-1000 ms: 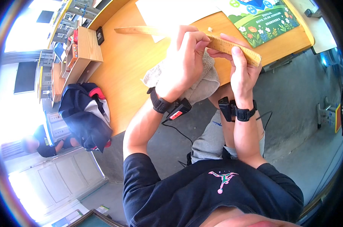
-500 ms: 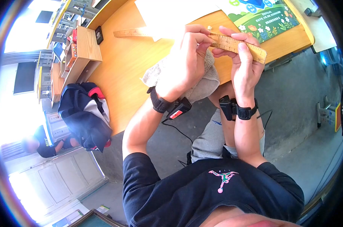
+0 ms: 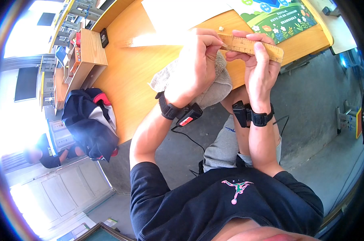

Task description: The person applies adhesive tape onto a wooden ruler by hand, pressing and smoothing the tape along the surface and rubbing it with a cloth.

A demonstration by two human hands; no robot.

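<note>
A wooden ruler (image 3: 273,52) is held level above the desk's near edge between both hands. My right hand (image 3: 261,66) grips its right part, thumb on top and fingers around the far edge and below. At the ruler's left end, my left hand (image 3: 196,66) is closed in a pinch; its fingertips are partly hidden. Beneath the left hand lies a crumpled grey towel (image 3: 220,89) at the desk edge. Farther left on the desk, a second ruler (image 3: 129,42) is mostly washed out by glare.
A white sheet (image 3: 174,14) and a green flowered poster (image 3: 284,24) lie on the wooden desk (image 3: 129,80). A dark jacket (image 3: 87,120) hangs at its left edge. A wooden box shelf (image 3: 94,48) and a small black object (image 3: 104,38) are nearby. Another person (image 3: 49,154) appears far left.
The held ruler has tilted slightly and its left end has shifted a little. Both hands keep nearly the same place and grip. Glare over the second ruler has grown.
</note>
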